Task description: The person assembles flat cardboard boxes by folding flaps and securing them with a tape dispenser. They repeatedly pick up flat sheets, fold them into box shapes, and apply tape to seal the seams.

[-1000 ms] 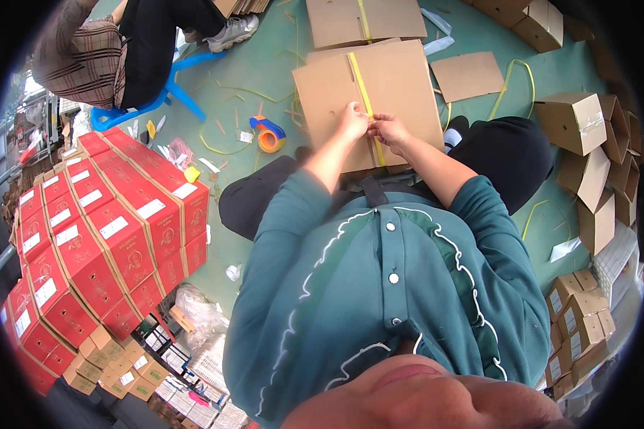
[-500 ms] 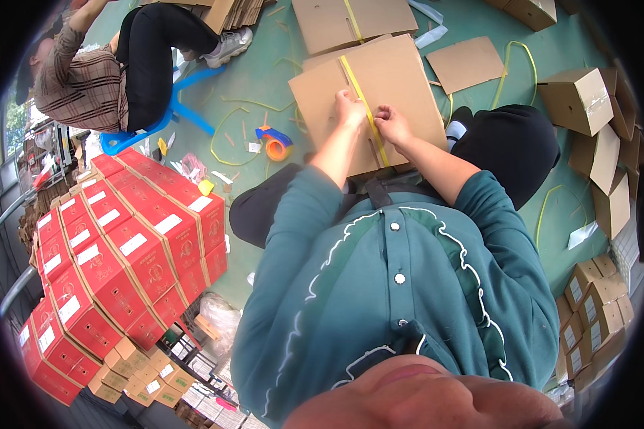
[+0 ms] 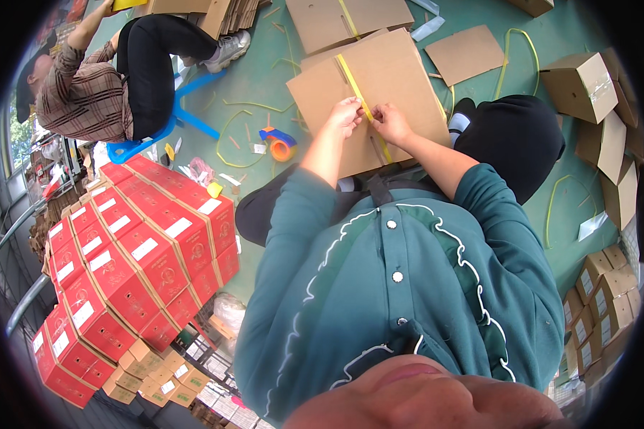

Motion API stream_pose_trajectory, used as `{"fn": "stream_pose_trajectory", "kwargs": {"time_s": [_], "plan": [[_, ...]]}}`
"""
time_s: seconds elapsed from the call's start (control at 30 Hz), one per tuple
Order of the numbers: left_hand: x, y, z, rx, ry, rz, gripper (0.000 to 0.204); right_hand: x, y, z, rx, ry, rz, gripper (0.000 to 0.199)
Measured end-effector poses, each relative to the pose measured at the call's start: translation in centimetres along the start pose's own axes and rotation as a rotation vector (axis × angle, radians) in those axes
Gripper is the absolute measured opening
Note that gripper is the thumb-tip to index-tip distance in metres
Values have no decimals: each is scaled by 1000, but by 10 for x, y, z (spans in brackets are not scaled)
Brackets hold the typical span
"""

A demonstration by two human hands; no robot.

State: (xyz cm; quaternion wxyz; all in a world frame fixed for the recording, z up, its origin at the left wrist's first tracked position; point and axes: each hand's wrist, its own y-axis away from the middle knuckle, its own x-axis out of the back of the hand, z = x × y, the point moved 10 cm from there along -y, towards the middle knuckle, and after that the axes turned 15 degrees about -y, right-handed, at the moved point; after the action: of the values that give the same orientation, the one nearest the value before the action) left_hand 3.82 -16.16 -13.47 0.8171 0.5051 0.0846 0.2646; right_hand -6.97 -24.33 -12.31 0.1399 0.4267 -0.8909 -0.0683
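A stack of flat brown cardboard [image 3: 408,82] lies before my lap, bound by a yellow packing strap [image 3: 348,74] running across its top. On the strap's left side, my left hand [image 3: 345,119] pinches it near the middle of the stack. My right hand [image 3: 393,126] is closed at the strap from the right, with fingertips meeting its edge. The two hands are a small gap apart. Just what lies between the right fingertips is partly hidden by the curled fingers.
An orange-and-blue tape dispenser [image 3: 282,148] and loose yellow straps [image 3: 228,154] lie on the green floor. Red cartons [image 3: 132,250] are piled at left, brown boxes [image 3: 581,84] at right. A co-worker [image 3: 86,100] sits on a blue stool [image 3: 186,89]. Another cardboard bundle [image 3: 315,25] lies beyond.
My left hand has shifted slightly down along the strap, and my right fingers have come closer to it. The co-worker's raised hand now shows a yellow object at the top edge.
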Motion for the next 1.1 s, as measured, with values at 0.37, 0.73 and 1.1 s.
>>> {"fn": "stream_pose_trajectory", "kwargs": {"time_s": [0.37, 0.73, 1.1], "plan": [[8, 55, 60, -677, -678, 558, 20, -33, 15, 40, -488, -605, -182, 13], [-19, 89, 45, -941, -1043, 399, 34, -44, 15, 53, -574, -944, -238, 20], [-17, 70, 28, -797, -884, 376, 36, -30, 15, 52, -654, -702, -188, 38]]}}
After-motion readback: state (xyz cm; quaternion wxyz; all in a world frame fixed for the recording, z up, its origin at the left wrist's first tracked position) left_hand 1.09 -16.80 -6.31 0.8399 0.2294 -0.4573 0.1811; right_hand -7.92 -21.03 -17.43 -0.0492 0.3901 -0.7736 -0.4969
